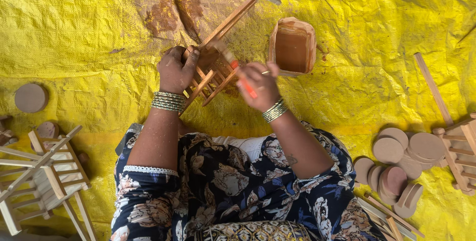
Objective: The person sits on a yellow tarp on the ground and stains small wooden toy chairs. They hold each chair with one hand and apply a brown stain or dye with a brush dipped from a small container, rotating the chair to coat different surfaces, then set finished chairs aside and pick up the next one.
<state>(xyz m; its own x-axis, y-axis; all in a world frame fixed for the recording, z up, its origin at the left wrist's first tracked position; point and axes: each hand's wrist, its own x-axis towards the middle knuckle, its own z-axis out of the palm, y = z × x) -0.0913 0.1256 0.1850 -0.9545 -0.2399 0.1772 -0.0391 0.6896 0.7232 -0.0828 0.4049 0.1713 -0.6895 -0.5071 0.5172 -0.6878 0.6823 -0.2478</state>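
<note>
Head view: the slatted wooden cart frame (218,60), stained reddish-brown with a long handle running to one o'clock, sits at centre. The left hand (176,67) is clenched round its end; the right hand (260,85) pinches an orange-handled brush (238,70) against it. A paint tub (292,46) lies at two o'clock.

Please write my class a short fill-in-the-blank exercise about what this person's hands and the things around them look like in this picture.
1. The left hand grips a small wooden cart frame above a sheet coloured ______.
2. The right hand holds a brush with an ______ handle.
3. The tub of brown paint lies to the ______ of the frame in the picture.
4. The pile of wooden discs lies on the person's ______ side.

Missing words: yellow; orange; right; right
</note>
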